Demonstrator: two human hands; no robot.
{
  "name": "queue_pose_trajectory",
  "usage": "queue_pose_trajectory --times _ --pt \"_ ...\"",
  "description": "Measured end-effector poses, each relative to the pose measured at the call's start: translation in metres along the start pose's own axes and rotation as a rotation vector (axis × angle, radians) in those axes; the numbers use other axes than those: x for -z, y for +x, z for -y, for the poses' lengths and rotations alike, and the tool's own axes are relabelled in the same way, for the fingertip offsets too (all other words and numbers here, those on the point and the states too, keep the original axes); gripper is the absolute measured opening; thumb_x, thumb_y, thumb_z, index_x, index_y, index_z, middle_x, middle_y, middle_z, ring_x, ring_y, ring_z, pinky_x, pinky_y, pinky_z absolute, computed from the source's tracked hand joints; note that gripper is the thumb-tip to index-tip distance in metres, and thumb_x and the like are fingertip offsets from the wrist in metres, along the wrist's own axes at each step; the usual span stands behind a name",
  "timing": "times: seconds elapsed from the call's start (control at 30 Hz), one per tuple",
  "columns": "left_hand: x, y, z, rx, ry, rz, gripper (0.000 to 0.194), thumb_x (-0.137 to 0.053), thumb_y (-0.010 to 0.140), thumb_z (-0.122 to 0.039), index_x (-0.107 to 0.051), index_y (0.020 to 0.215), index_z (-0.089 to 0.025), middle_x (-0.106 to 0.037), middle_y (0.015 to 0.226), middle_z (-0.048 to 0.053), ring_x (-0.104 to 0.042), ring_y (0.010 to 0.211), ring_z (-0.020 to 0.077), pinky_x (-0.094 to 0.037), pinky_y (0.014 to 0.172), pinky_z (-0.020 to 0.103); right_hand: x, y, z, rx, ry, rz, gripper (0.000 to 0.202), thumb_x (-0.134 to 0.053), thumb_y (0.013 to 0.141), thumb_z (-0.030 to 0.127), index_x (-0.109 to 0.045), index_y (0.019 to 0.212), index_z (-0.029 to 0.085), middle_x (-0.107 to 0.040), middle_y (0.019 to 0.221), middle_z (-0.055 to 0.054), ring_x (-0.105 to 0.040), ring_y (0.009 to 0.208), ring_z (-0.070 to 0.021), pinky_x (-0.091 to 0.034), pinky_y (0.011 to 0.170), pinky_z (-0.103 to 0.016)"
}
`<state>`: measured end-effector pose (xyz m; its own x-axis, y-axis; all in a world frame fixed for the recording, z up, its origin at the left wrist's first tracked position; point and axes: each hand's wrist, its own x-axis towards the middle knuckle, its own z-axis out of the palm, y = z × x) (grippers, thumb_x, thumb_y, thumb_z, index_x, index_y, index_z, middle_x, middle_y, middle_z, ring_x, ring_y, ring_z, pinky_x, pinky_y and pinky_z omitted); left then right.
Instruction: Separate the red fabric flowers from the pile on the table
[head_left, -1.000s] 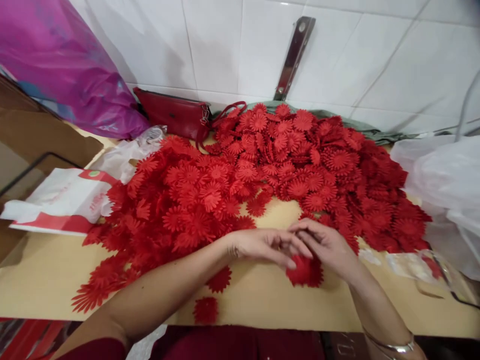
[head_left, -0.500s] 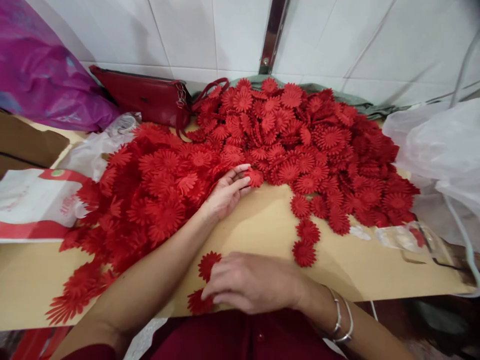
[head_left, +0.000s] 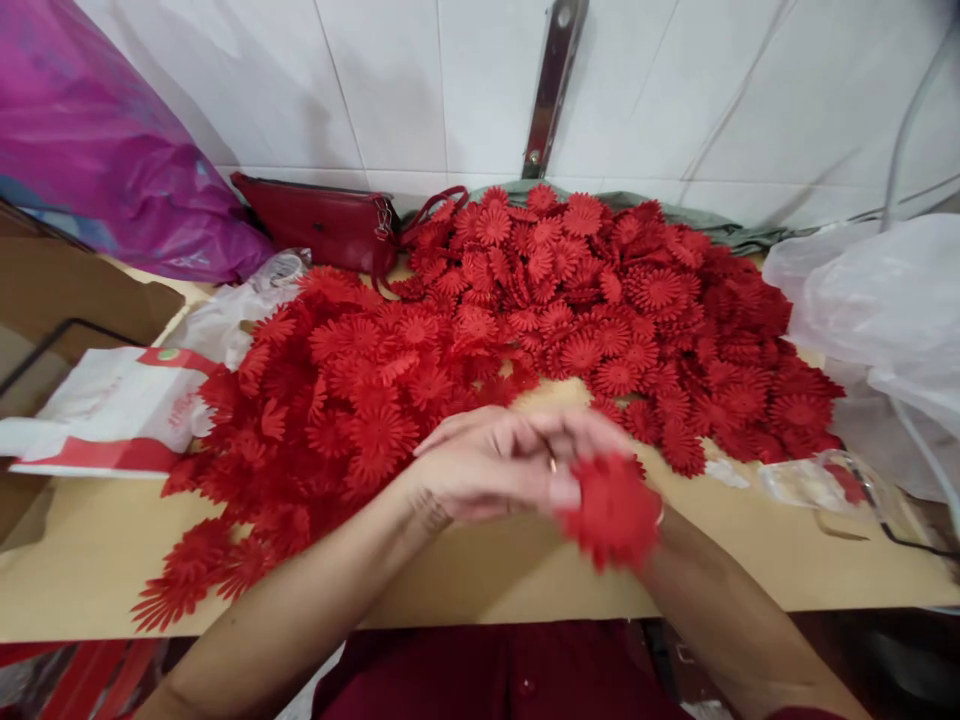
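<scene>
My left hand (head_left: 480, 470) is closed, its thumb pressing on the edge of a red fabric flower (head_left: 611, 515) that is blurred by motion. Behind that flower is my right hand (head_left: 589, 430), mostly hidden; its smeared fingers reach toward the left hand's fingers, and whether they hold anything does not show. Close by on the left lies a loose heap of red flower pieces (head_left: 367, 400) with thin petals. A denser pile of red flowers (head_left: 637, 300) rises beyond both hands.
A dark red handbag (head_left: 315, 225) and a purple bag (head_left: 135, 150) stand by the tiled wall. A white and red paper bag (head_left: 127, 410) lies at left on the wooden table (head_left: 465, 590). White plastic bags (head_left: 862, 290) bulge at right, near a clear packet (head_left: 806, 485).
My left hand has moved right and nearer, now holding a red flower. My right hand has risen from the table's front edge to meet it. The view has shifted slightly.
</scene>
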<state>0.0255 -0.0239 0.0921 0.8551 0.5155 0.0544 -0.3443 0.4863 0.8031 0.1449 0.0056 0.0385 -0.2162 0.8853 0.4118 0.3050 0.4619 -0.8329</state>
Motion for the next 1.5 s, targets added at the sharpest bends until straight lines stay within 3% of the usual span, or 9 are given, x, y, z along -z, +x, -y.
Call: queue_pose_trajectory --times 0.07,0.13,0.17,0.33,0.4,0.5,0.73,1.27,1.5 --pt "0.005 0.0 0.024 0.245 0.066 0.301 0.035 -0.085 0.076 -0.034 -0.079 0.108 -0.023 -0.074 0.095 0.003 -0.073 0.083 0.02 -0.058 0.075 0.031 0.032 0.004 -0.003 0.008 0.064 0.245 0.008 -0.072 0.089 0.033 -0.078 0.086 0.029 -0.077 0.08 0.001 -0.075 0.078 -0.0185 -0.065 0.066 -0.032" --pt "0.018 0.006 0.043 0.318 0.076 0.369 0.038 -0.089 0.072 -0.03 -0.08 0.108 -0.022 -0.073 0.097 0.004 -0.071 0.084 0.0175 -0.056 0.076 0.028 0.061 0.004 -0.005 -0.098 0.197 0.518 0.019 -0.061 0.097 0.029 -0.078 0.101 0.021 -0.079 0.096 -0.002 -0.075 0.082 -0.0153 -0.065 0.077 -0.033" --pt "0.026 0.01 0.05 0.313 0.098 0.326 0.038 -0.089 0.073 -0.029 -0.08 0.109 -0.022 -0.073 0.099 0.005 -0.069 0.086 0.0166 -0.055 0.077 0.027 0.072 0.003 -0.006 -0.167 0.259 0.473 0.02 -0.059 0.098 0.028 -0.076 0.106 0.02 -0.079 0.101 -0.004 -0.074 0.085 -0.0143 -0.063 0.081 -0.033" --pt "0.07 0.026 0.062 -0.101 0.124 -0.342 0.038 -0.084 0.081 -0.033 -0.075 0.117 -0.024 -0.072 0.104 0.005 -0.065 0.09 0.0131 -0.05 0.088 0.025 0.082 -0.017 -0.006 -0.172 0.164 -0.112 0.016 -0.065 0.096 0.031 -0.071 0.107 0.021 -0.075 0.099 -0.003 -0.07 0.093 -0.0152 -0.057 0.088 -0.032" --pt "0.082 0.028 0.062 -0.248 0.135 -0.527 0.042 -0.083 0.082 -0.032 -0.072 0.122 -0.025 -0.071 0.109 0.004 -0.064 0.094 0.0129 -0.048 0.089 0.024 0.072 -0.025 -0.007 -0.099 0.047 -0.238 0.015 -0.066 0.095 0.033 -0.07 0.104 0.022 -0.072 0.101 -0.004 -0.068 0.095 -0.0169 -0.056 0.09 -0.034" --pt "0.091 0.029 0.062 -0.369 0.114 -0.67 0.043 -0.081 0.084 -0.03 -0.069 0.125 -0.027 -0.068 0.112 0.002 -0.063 0.099 0.0122 -0.048 0.092 0.024 0.058 -0.031 -0.012 0.018 -0.155 -0.302 0.016 -0.07 0.093 0.034 -0.071 0.104 0.022 -0.068 0.105 -0.007 -0.065 0.105 -0.0212 -0.054 0.097 -0.041" --pt "0.085 0.03 0.06 -0.354 0.207 -0.655 0.041 -0.082 0.083 -0.028 -0.069 0.122 -0.026 -0.07 0.114 0.003 -0.064 0.101 0.0136 -0.049 0.095 0.025 0.049 -0.035 -0.023 0.005 -0.368 -0.257 0.017 -0.071 0.093 0.035 -0.072 0.107 0.025 -0.069 0.107 -0.008 -0.065 0.11 -0.0245 -0.054 0.104 -0.047" --pt "0.085 0.033 0.062 -0.362 0.411 -0.614 0.042 -0.083 0.082 -0.026 -0.07 0.122 -0.023 -0.069 0.121 0.006 -0.061 0.105 0.0165 -0.048 0.094 0.024 0.039 -0.036 -0.028 -0.017 -0.396 -0.239 0.009 -0.06 0.096 0.017 -0.066 0.091 0.022 -0.071 0.093 -0.006 -0.067 0.093 -0.0211 -0.054 0.09 -0.038" --pt "0.086 0.032 0.061 -0.372 0.491 -0.561 0.049 -0.08 0.085 -0.032 -0.067 0.13 -0.021 -0.07 0.127 0.007 -0.063 0.114 0.0193 -0.047 0.101 0.029 0.038 -0.036 -0.038 -0.077 -0.251 -0.348 0.008 -0.06 0.096 0.026 -0.063 0.089 0.022 -0.067 0.089 -0.003 -0.064 0.087 -0.0187 -0.053 0.084 -0.034"
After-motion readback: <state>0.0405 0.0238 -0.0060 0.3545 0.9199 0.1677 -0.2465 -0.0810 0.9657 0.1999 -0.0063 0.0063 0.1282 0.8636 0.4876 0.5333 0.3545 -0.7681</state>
